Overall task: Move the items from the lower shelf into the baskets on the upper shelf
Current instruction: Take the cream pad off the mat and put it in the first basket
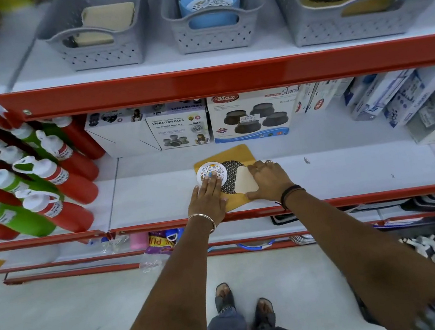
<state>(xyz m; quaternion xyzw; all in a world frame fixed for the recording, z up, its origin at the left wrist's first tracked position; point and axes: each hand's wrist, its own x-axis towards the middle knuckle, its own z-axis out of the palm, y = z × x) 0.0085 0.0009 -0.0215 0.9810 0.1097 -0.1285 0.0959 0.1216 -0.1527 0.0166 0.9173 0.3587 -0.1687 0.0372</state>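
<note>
On the lower shelf (341, 173) lies a yellow card with a black mesh disc (232, 166). A white patterned round disc (208, 171) and a cream rectangular pad (244, 180) rest on top of it. My left hand (209, 198) lies flat with its fingertips on the white disc. My right hand (268, 181) presses on the cream pad and the card's right side. On the upper shelf stand three grey baskets: the left basket (102, 51) holds cream pads, the middle basket (213, 36) holds blue items with patterned discs, and the right basket (354, 24) holds yellow mesh cards.
Boxes of vibration pads (178, 126) and stands (249, 114) line the back of the lower shelf. Red and green bottles (26, 182) lie at the left, more boxes (406, 95) at the right. A red shelf rail (225, 80) runs between the shelves.
</note>
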